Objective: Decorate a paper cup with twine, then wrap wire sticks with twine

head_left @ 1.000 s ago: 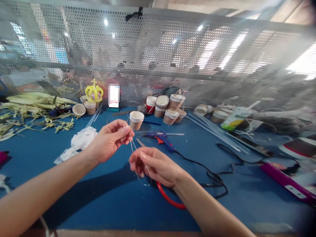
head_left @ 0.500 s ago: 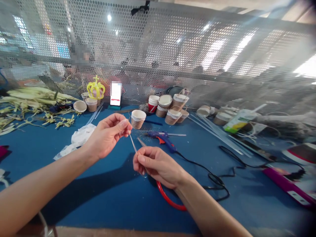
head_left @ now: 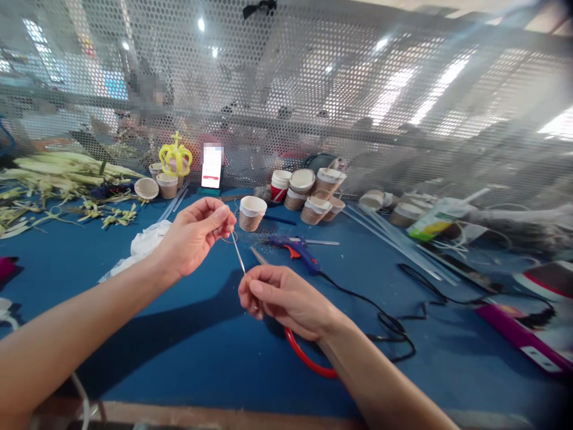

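A thin pale strand of cord [head_left: 238, 253] runs taut and slanting between my two hands, above the blue table. My left hand [head_left: 201, 230] pinches its upper end between thumb and fingertips. Lower and to the right, my right hand [head_left: 280, 292] pinches the other end, fingers curled. Just behind my left fingertips stands a small cup [head_left: 252, 214] with a white rim and a brown wrapped side. Scissors with a red handle [head_left: 307, 358] lie partly hidden under my right hand and forearm. A blue glue gun [head_left: 298, 248] rests beyond my right hand.
Several wrapped cups [head_left: 317, 209] stand at the back by the perforated metal screen [head_left: 286, 77]. Clear glue sticks [head_left: 394, 242], a black cable [head_left: 380, 310] and a purple power strip [head_left: 523, 337] lie right. Crumpled white material [head_left: 150, 237], dried husks [head_left: 67, 170] and a yellow crown [head_left: 176, 156] are left.
The strand, earlier two spread lines with a loop hanging below my right hand, is now drawn together into one line. My left hand has risen slightly; the view has shifted a little.
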`<state>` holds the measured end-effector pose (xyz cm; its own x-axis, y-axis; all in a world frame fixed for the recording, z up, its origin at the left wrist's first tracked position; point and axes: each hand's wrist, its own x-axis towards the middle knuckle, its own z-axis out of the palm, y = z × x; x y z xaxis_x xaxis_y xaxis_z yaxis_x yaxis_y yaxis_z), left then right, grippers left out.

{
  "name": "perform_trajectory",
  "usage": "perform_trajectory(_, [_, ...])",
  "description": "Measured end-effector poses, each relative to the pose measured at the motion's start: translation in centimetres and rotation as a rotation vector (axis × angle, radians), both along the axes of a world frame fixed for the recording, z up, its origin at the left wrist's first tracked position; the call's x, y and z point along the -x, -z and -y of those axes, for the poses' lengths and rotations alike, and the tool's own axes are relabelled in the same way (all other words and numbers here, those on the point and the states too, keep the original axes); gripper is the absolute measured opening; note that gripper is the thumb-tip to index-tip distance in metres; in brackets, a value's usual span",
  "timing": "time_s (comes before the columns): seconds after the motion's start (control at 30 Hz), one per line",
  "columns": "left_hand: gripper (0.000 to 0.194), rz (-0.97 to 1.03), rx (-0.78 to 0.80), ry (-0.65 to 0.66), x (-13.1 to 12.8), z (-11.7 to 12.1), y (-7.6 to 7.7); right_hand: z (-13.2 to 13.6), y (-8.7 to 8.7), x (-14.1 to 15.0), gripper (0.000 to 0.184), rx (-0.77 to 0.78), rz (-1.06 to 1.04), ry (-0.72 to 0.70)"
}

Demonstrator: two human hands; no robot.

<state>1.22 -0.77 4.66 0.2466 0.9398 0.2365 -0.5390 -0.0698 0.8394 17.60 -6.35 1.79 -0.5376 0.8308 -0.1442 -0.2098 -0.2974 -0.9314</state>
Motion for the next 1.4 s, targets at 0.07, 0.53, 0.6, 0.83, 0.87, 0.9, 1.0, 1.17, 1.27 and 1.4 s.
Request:
perform_trajectory(0.07, [0.012,-0.007,0.0,0.0,0.1,-0.1,0.0,0.0,0.1,0.0,0.02,0.011,-0.005,-0.021])
perform_trajectory(0.53, [0.013,-0.033,-0.032,-0.028,0.3,0.0,-0.4,0.0,0.0,0.1,0.017,0.015,0.035,0.073])
perform_trajectory(0.6, [0.013,-0.034,-0.031,-0.03,0.4,-0.2,-0.5,0.0,0.1,0.2,0.018,0.024,0.033,0.058])
perform_trajectory(0.83, [0.015,0.026,-0.039,-0.045,1.1,-1.3,-0.5,0.2,0.3,0.5,0.021,0.086,0.009,-0.018])
perform_trajectory(0.87, [0.014,0.028,-0.039,-0.035,1.1,-1.3,-0.5,0.2,0.4,0.5,0.023,0.088,-0.004,-0.021])
perform_trajectory(0.9, [0.014,0.028,-0.036,-0.022,1.1,-1.3,-0.4,0.1,0.4,0.5,0.024,0.091,-0.019,-0.025])
perform_trajectory(1.0, [0.013,0.031,-0.022,0.001,1.0,-1.2,-0.3,0.1,0.4,0.5,0.029,0.11,-0.062,-0.036])
perform_trajectory(1.17, [0.012,0.03,-0.013,0.005,1.0,-1.1,-0.3,0.0,0.6,0.5,0.032,0.137,-0.08,-0.04])
perform_trajectory(1.27, [0.012,0.022,-0.024,0.001,1.1,-1.1,-0.3,0.0,0.8,0.6,0.029,0.149,-0.079,-0.025])
perform_trajectory(1.4, [0.012,0.029,-0.033,-0.014,1.0,-1.1,-0.3,0.1,1.1,0.6,0.027,0.175,-0.096,-0.015])
